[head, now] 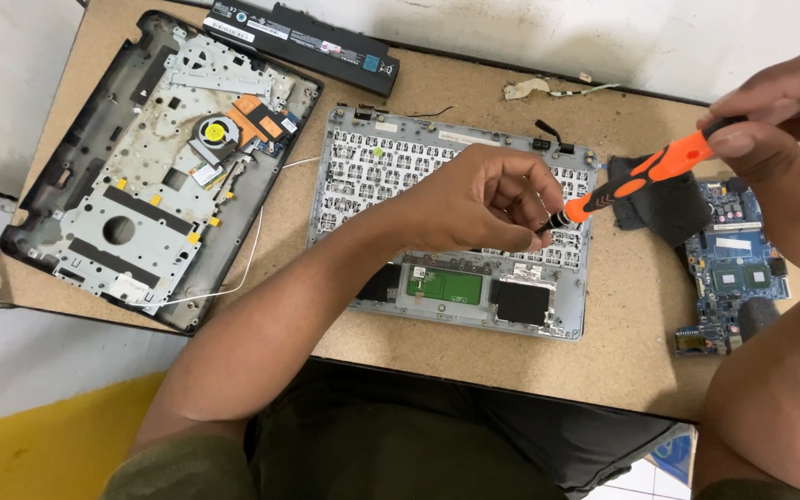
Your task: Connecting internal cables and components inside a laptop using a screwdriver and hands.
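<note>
Left hand (488, 199) pinched shut around the black tip end of an orange-and-black screwdriver (641, 176), fingertips gathered just above the right side of the upturned grey keyboard panel (456, 222). Right hand (775, 116) closed on the rear end of the handle, tool slanting up toward the right. Bit itself hidden behind the left fingers, so possibly touching the panel, hard to tell.

Around, on the tan counter (622, 343): dark cloth (668, 208) just beside the panel's right edge, partly under the screwdriver; blue circuit board (733, 268) further right, cut off by the right forearm. Opened black laptop base (155, 167) at left, holding a round fan and copper pipe, with a thin white cable looping out. Long black battery (303, 42) at the top, bearing pale rectangular labels. Green board and black patch in the panel's lower section.
</note>
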